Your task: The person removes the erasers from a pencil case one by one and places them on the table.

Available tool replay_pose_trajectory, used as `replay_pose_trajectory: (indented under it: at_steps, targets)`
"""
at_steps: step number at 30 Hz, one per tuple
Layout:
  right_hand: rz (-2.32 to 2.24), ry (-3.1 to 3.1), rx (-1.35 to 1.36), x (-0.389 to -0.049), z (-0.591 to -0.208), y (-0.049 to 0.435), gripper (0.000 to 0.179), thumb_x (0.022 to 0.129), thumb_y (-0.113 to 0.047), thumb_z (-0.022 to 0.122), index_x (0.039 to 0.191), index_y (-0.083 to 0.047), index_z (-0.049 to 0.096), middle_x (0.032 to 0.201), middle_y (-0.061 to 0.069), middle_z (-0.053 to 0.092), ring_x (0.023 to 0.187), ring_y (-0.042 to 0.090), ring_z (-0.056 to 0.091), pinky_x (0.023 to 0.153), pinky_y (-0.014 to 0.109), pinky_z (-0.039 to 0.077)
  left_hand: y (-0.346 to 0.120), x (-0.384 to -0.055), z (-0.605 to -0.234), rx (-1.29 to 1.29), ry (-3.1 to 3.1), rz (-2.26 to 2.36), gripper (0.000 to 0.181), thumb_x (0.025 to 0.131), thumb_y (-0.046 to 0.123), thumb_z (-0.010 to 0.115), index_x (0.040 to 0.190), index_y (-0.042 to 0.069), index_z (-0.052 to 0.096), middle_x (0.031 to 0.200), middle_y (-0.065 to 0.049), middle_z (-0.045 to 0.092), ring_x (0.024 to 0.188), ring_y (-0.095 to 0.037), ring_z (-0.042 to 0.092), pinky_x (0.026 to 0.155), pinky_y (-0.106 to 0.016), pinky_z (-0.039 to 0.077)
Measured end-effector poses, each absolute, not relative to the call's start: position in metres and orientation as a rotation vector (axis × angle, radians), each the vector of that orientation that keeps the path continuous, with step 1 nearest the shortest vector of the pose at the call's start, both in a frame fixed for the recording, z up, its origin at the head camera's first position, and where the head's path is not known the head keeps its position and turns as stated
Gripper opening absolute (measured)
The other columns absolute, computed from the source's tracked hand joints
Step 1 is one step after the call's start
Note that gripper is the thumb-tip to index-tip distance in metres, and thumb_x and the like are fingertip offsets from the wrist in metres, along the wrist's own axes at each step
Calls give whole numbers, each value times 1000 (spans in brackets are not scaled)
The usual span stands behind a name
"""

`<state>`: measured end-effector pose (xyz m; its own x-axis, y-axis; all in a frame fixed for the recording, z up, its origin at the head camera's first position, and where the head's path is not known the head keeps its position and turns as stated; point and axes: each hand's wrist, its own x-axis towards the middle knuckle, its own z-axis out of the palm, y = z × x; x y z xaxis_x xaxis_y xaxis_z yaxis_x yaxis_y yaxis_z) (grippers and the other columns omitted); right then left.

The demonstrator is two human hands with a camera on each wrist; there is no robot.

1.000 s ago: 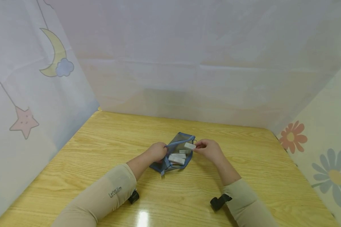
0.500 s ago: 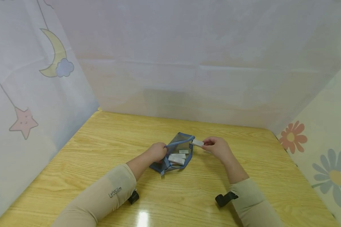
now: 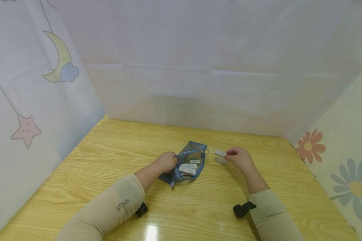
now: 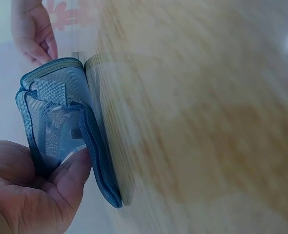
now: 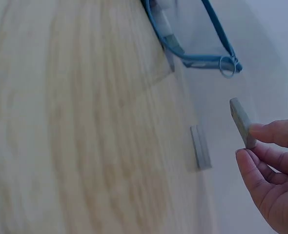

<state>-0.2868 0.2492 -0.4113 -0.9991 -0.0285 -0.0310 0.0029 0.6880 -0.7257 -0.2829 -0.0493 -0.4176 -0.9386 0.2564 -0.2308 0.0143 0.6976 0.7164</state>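
Note:
A blue-edged mesh zip pouch [image 3: 196, 152] lies on the table with its mouth apart. My left hand [image 3: 166, 162] grips the pouch's near left edge, fingers reaching inside and thumb outside, as the left wrist view also shows. Inside sit several white rectangular blocks [image 3: 187, 170]. To the right of the pouch my right hand [image 3: 240, 159] pinches a small pale block [image 5: 241, 122] by one end, between thumb and fingertips, raised over the table. Below it a second pale block [image 5: 201, 147] lies on the wood.
The wooden table [image 3: 108, 147] is bounded by printed cloth walls at the back and both sides. A metal ring [image 5: 227, 67] hangs at the pouch's zip end. Black wrist cameras [image 3: 243, 209] are strapped on both forearms over beige sleeves.
My right hand has drawn the pinched block out of the pouch mouth and carried it to the right, above the block on the table. The left hand and pouch stay put.

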Motion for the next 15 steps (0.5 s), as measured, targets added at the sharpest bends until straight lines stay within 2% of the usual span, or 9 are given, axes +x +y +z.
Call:
replay_pose_trajectory:
  at_steps: [15]
  targets:
    - [-1223, 2823, 106, -293, -429, 274, 27, 84, -22, 57, 103, -3, 56, 103, 15, 55, 90, 26, 50, 69, 33, 44, -49, -282, -417, 207, 2593, 1084, 22, 92, 13, 36, 79, 4, 51, 74, -7, 50, 65, -19, 52, 47, -27, 48]
